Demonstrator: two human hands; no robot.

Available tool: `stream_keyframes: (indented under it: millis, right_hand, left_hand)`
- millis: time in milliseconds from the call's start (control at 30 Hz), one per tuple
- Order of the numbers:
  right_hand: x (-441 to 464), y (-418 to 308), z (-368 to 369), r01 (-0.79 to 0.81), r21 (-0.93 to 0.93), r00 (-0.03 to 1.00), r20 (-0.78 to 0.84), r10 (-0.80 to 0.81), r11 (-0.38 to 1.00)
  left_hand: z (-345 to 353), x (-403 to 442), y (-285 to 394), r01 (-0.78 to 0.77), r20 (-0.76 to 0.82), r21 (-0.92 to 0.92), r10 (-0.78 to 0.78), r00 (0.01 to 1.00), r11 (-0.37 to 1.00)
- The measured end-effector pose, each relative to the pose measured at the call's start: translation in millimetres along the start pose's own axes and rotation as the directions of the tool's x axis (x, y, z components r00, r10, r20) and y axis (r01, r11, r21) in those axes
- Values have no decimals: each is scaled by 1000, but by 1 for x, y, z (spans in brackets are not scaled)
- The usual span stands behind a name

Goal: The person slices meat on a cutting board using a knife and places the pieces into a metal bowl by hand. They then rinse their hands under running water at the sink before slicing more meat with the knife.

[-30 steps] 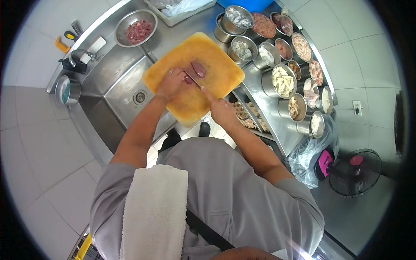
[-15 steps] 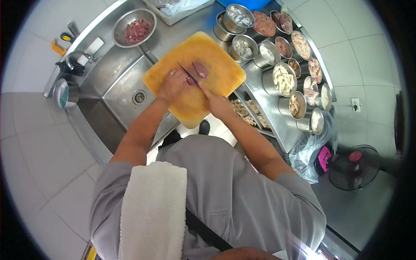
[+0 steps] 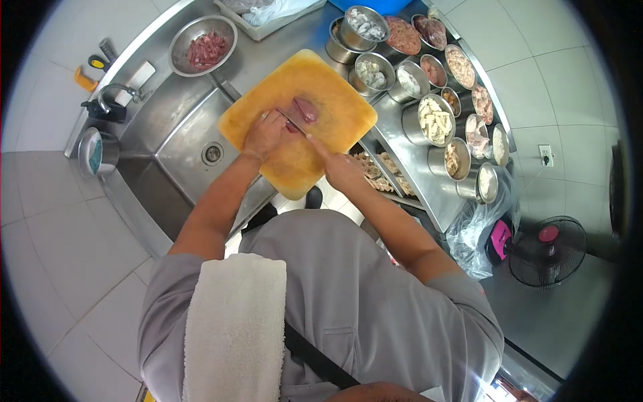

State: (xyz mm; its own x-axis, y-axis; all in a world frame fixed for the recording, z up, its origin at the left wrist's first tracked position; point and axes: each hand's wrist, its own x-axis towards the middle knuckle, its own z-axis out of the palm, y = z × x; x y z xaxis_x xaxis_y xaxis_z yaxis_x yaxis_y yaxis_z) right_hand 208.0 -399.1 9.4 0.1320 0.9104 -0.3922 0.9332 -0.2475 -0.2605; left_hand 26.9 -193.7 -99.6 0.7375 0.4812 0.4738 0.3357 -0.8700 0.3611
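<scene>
A yellow cutting board (image 3: 295, 171) lies across the sink's edge and the steel counter. On it, my right hand (image 3: 340, 167) grips a knife (image 3: 292, 122), its blade pointing up and to the left. My left hand (image 3: 264, 134) presses curled fingers on a small piece of dark red meat (image 3: 291, 128), close beside the blade. Another chunk of red meat (image 3: 305, 109) rests just beyond the knife, apart from both hands. The fingertips of my left hand are partly hidden by the blade.
A metal bowl of meat strips (image 3: 207, 50) stands behind the sink (image 3: 181, 134). Several steel pots, including one of pale pieces (image 3: 435, 120), crowd the right counter. Left of the sink are a faucet (image 3: 117, 90) and a steel pot (image 3: 100, 151). A fan (image 3: 548, 251) is at right.
The knife blade has shifted slightly down and left over the smaller piece, its tip lower. Both hands keep nearly the same places; the view has moved slightly.
</scene>
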Motion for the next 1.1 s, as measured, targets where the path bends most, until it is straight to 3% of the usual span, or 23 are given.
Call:
stream_keyframes:
  millis: [33,133,267,333,367,500,567,800,900,967,1100]
  right_hand:
    - [10,-2,4,47,26,995,-85,-44,999]
    - [33,-8,0,-39,15,997,65,38,999]
    - [24,28,18,-6,128,998,65,-2,992]
    - [10,49,32,132,265,983,-159,-92,955]
    - [8,57,31,-27,203,998,-50,38,979]
    - [-10,38,8,-66,152,996,-41,73,986]
    - [-17,25,4,-21,-51,1000,-18,20,998]
    - [-9,17,2,23,-28,998,54,-21,999]
    - [26,7,18,61,70,997,-45,-58,996]
    - [36,-2,11,-11,25,999,47,10,1000]
    - [17,28,36,64,155,996,-76,-53,986]
  left_hand:
    - [3,-2,-3,-6,36,7,6,999,1000]
    - [1,-2,-4,17,83,-37,-13,996,999]
    - [-6,5,5,51,71,-7,-50,996,999]
    - [13,-5,-1,36,27,42,-37,999,998]
    - [19,-10,-4,39,28,40,-41,999,998]
    - [6,-5,1,12,-4,3,-12,1000,1000]
    - [-10,1,14,1,-39,-22,-2,999,1000]
    - [-1,-4,4,15,5,-46,-15,1000,999]
    - [-1,-5,5,-7,-11,-20,7,1000,1000]
    - [-5,-4,1,-20,-9,-1,20,1000,1000]
    - [9,-9,-9,10,69,31,-12,998,999]
